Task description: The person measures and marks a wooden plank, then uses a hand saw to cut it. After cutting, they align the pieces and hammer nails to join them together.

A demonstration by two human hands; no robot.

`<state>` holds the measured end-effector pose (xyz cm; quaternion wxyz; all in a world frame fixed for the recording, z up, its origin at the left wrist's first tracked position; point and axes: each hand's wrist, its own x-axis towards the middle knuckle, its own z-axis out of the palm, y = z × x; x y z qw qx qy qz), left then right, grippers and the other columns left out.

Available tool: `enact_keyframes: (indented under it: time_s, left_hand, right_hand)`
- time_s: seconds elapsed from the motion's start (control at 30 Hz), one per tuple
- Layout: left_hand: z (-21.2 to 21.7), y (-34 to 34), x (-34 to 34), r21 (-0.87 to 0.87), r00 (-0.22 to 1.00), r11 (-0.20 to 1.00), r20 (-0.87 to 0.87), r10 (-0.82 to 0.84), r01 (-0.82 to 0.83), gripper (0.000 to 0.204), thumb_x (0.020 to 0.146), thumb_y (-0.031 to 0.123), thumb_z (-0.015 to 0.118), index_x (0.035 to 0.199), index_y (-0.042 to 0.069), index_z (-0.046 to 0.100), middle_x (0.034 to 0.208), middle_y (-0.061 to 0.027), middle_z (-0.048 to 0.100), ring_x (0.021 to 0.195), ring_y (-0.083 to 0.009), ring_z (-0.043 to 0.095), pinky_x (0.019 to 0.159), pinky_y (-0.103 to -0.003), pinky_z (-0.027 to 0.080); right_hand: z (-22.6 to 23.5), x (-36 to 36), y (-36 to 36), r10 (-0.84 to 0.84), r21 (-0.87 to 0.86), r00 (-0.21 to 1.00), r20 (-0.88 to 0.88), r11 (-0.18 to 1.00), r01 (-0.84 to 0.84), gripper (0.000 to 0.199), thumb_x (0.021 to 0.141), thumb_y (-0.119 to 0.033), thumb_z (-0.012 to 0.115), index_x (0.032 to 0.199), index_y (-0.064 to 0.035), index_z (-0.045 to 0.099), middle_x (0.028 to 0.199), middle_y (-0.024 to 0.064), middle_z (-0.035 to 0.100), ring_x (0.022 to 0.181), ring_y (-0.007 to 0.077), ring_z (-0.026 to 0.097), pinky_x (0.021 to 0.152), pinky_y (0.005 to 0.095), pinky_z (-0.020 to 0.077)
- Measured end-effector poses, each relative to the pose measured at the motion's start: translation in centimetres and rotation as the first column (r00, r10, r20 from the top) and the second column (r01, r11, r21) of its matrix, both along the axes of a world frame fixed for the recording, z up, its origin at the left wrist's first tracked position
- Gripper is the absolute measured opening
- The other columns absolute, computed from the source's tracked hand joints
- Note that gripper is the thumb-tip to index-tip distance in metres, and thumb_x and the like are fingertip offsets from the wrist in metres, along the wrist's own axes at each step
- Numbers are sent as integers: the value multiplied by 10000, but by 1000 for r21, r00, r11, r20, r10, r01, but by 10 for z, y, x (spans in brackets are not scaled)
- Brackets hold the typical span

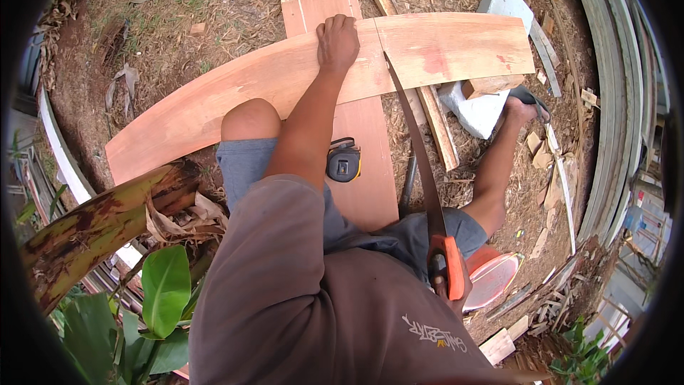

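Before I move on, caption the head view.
Right fingers hold an orange-handled saw at a plank beneath the left fingers.

Looked steeply down from the person's head, from the left one of two wide fisheye cameras worn side by side. Faced forward over the brown shirt point(263, 306), seen closest and largest, toward the cross-laid plank point(456, 46), set farther off. Took in both ends of that plank, its near edge and its far edge, plus the ground point(235, 0) beyond the far edge. Stood upright and unmirrored, with the person's left at left. Bowed straight edges toward the rim, and ran into black at all corners.
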<state>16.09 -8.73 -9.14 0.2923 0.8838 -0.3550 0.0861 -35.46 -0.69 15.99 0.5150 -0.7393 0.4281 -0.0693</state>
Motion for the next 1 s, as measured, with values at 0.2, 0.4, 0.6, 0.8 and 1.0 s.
enact_keyframes:
  time_s: [0.2,0.4,0.6,0.8,1.0]
  left_hand:
    - [-1,1,0,-30,999,1000,44,-2,3,243,940,154,591,1133,62,706,1127,-91,648,1142,-285,559,1039,-449,375]
    - [2,-6,-2,-34,995,997,70,-67,70,236,945,152,603,1139,58,700,1138,-98,641,1146,-298,555,1046,-463,393]
    - [-5,-7,-14,3,995,997,72,-72,72,220,960,163,591,1118,53,697,1114,-110,626,1127,-302,557,1047,-459,395]
    - [1,-6,-16,-3,991,995,96,-96,97,224,973,182,584,1121,56,696,1107,-109,625,1127,-304,555,1041,-454,399]
    - [2,-9,-16,14,992,997,98,-80,79,229,980,195,582,1123,57,696,1096,-106,623,1122,-305,556,1031,-458,406]
  right_hand:
    - [-63,95,-54,-185,235,974,127,960,152,512,953,-106,666,1429,38,546,1010,33,664,832,120,611,785,296,516]
    - [-67,74,-54,-151,167,981,120,977,130,598,926,-145,717,1457,45,517,1274,134,652,1097,202,636,985,350,484]
    - [-8,-9,10,-17,-24,995,97,1000,19,646,903,-125,713,1474,70,484,1426,214,610,1312,289,606,1118,394,441]
    - [-94,199,-83,-30,-35,967,253,999,40,557,927,-96,714,1445,20,546,1381,160,646,1255,250,619,1082,358,450]
    - [-79,117,-57,-69,90,981,182,995,53,624,917,-118,721,1481,30,501,1478,180,580,1378,277,550,1158,370,393]
